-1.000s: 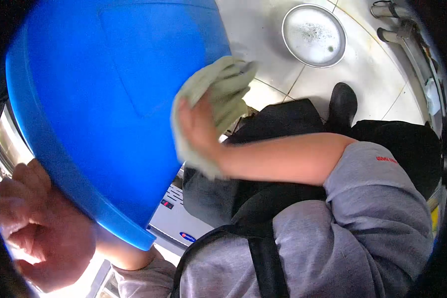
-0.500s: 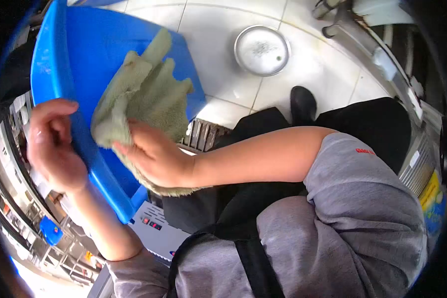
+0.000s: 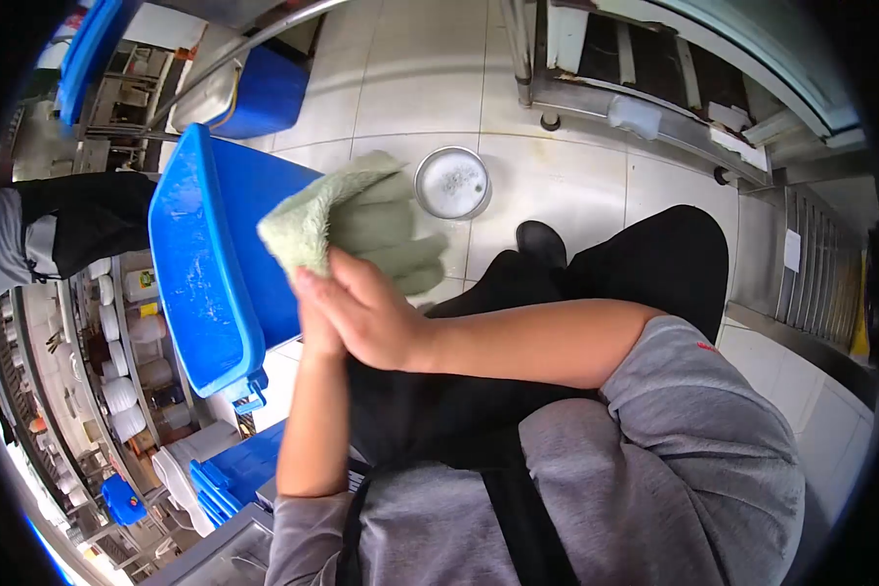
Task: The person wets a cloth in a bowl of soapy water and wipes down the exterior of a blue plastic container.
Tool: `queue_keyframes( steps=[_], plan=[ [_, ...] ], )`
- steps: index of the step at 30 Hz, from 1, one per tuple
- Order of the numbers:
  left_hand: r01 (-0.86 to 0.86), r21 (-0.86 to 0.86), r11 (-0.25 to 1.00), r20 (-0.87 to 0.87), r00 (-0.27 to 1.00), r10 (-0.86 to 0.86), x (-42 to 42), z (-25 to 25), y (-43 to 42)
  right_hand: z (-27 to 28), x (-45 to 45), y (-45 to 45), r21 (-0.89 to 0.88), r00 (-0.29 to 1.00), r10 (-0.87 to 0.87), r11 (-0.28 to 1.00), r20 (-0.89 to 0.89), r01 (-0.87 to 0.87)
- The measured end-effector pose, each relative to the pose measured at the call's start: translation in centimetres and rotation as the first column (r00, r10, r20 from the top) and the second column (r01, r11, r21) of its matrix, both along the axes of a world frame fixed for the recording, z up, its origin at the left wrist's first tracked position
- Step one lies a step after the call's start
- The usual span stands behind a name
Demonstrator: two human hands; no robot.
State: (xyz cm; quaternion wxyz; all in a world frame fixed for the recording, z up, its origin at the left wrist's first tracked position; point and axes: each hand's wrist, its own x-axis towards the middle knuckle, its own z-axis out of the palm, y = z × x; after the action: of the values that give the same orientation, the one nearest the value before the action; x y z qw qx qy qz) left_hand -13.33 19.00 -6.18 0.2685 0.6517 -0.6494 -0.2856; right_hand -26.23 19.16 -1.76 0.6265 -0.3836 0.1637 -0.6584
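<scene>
A light green cloth (image 3: pixel 308 220) hangs over my two hands, above the floor and in front of a large blue bin (image 3: pixel 269 210). My right hand (image 3: pixel 386 322) is closed on the near edge of the cloth, thumb and fingers pressed against it. My left hand (image 3: pixel 319 327) stands upright against my right hand, wrist below. Its fingers are hidden by the cloth and the right hand, so their shape cannot be made out. Finger-like folds show along the cloth's right side.
A round metal bowl (image 3: pixel 452 183) with whitish contents lies on the tiled floor (image 3: pixel 532 195). A second blue container (image 3: pixel 264 93) stands farther back. Shelves of dishes (image 3: pixel 122 391) line the left, where another person (image 3: pixel 78 230) stands. A metal rack (image 3: pixel 674 122) is at upper right.
My left hand has moved right from beside the bin's rim to meet my right hand at the cloth. The view has shifted, and the bin now appears smaller and farther off.
</scene>
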Motion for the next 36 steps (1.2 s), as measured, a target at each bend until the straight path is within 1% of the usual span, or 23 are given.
queue_keyframes(
  steps=[4, 5, 6, 8, 9, 10, 14, 17, 18, 20, 21, 22, 24, 25, 27, 28, 29, 30, 32, 33, 34, 35, 36],
  plan=[
    [-0.115, 0.321, 0.940, -0.271, 0.940, 0.208, -5.9, -2.6, 1.8, -4.2, -2.7, 0.6, 0.087, 0.950, -0.109, 0.986, -0.293, 0.140],
    [-0.107, 0.380, 0.919, -0.292, 0.929, 0.229, -7.3, -2.1, 2.2, -6.2, -3.2, 0.2, 0.043, 0.970, -0.154, 0.985, -0.185, 0.165],
    [-0.092, 0.418, 0.904, -0.287, 0.930, 0.228, -8.5, -1.4, 2.4, -6.6, -5.9, 0.4, 0.204, 0.949, 0.026, 0.978, -0.315, 0.041],
    [-0.053, 0.281, 0.958, -0.126, 0.988, 0.092, -11.8, 0.8, 3.6, -7.0, -9.4, 1.3, 0.168, 0.915, -0.001, 0.983, -0.403, 0.076],
    [-0.004, 0.018, 1.000, -0.277, 0.961, 0.009, -13.1, 0.1, 4.2, -6.9, -10.8, 1.9, 0.169, 0.926, 0.052, 0.985, -0.373, 0.013],
    [0.045, -0.081, 0.996, -0.302, 0.951, -0.067, -13.9, -0.4, 4.9, -6.8, -11.8, 2.7, 0.157, 0.930, 0.051, 0.988, -0.363, 0.007],
    [0.112, -0.021, 0.994, -0.363, 0.925, -0.112, -15.6, 0.4, 5.8, -5.5, -15.0, 4.7, -0.122, 0.863, -0.124, 0.990, -0.490, 0.073],
    [0.137, 0.329, 0.934, -0.823, 0.526, 0.213, -16.5, 4.0, 6.4, -4.9, -16.1, 5.2, -0.555, 0.713, -0.449, 0.826, -0.538, 0.101],
    [0.139, 0.314, 0.939, -0.824, 0.530, 0.198, -16.4, 5.6, 6.6, -5.0, -16.0, 5.2, -0.568, 0.714, -0.460, 0.816, -0.528, 0.106],
    [0.445, 0.407, 0.798, -0.908, 0.295, 0.299, -16.1, 7.9, 7.3, -4.9, -15.8, 5.5, -0.631, 0.571, -0.618, 0.747, -0.540, 0.211],
    [0.433, 0.386, 0.815, -0.891, 0.404, 0.207, -16.3, 7.9, 7.8, -4.8, -15.5, 5.4, -0.624, 0.569, -0.605, 0.757, -0.558, 0.193],
    [0.499, 0.343, 0.795, -0.911, 0.384, 0.152, -15.8, 7.8, 7.7, -4.5, -15.2, 5.1, -0.644, 0.570, -0.618, 0.741, -0.541, 0.192],
    [0.426, 0.250, 0.869, -0.818, 0.574, -0.046, -15.6, 8.3, 8.0, -2.9, -14.6, 4.4, -0.532, 0.702, -0.563, 0.791, -0.437, 0.304],
    [0.422, 0.238, 0.875, -0.817, 0.574, -0.055, -15.4, 8.7, 7.9, -2.2, -14.5, 4.3, -0.344, 0.831, -0.389, 0.903, -0.398, 0.258],
    [0.475, -0.164, 0.865, -0.338, 0.796, -0.502, -14.4, 9.7, 7.4, 0.7, -14.7, 3.2, -0.260, 0.878, -0.321, 0.936, -0.355, 0.237],
    [0.466, -0.171, 0.868, -0.334, 0.801, -0.496, -13.7, 10.6, 6.5, 2.0, -14.9, 2.5, -0.159, 0.917, -0.253, 0.964, -0.308, 0.212],
    [0.545, -0.190, 0.817, -0.103, 0.816, -0.569, -12.9, 12.2, 4.8, 3.0, -15.3, 1.3, -0.064, 0.938, -0.140, 0.990, -0.318, 0.126],
    [0.623, -0.182, 0.761, 0.131, 0.782, -0.609, -11.8, 13.6, 3.1, 3.6, -15.5, -0.5, -0.095, 0.908, -0.173, 0.984, -0.382, 0.148],
    [0.388, -0.201, 0.900, 0.380, 0.877, -0.293, -7.7, 13.4, -0.7, 1.5, -16.2, -5.4, -0.181, 0.720, -0.142, 0.983, -0.679, 0.023],
    [0.280, -0.330, 0.901, 0.527, 0.847, -0.071, -4.6, 12.2, -3.2, -0.4, -16.2, -6.9, -0.173, 0.714, -0.143, 0.984, -0.685, 0.031],
    [0.195, -0.466, 0.863, 0.620, 0.768, 0.161, -1.5, 11.1, -5.4, -2.5, -16.1, -8.3, -0.290, 0.563, -0.261, 0.956, -0.784, 0.040],
    [0.041, -0.478, 0.878, 0.660, 0.677, 0.327, 0.7, 11.0, -6.7, -4.0, -16.4, -9.3, -0.395, 0.389, -0.372, 0.919, -0.843, 0.023],
    [-0.209, -0.397, 0.894, 0.737, 0.508, 0.446, 2.9, 10.6, -8.2, -4.5, -16.6, -9.9, -0.374, 0.377, -0.357, 0.927, -0.854, 0.032]
  ],
)
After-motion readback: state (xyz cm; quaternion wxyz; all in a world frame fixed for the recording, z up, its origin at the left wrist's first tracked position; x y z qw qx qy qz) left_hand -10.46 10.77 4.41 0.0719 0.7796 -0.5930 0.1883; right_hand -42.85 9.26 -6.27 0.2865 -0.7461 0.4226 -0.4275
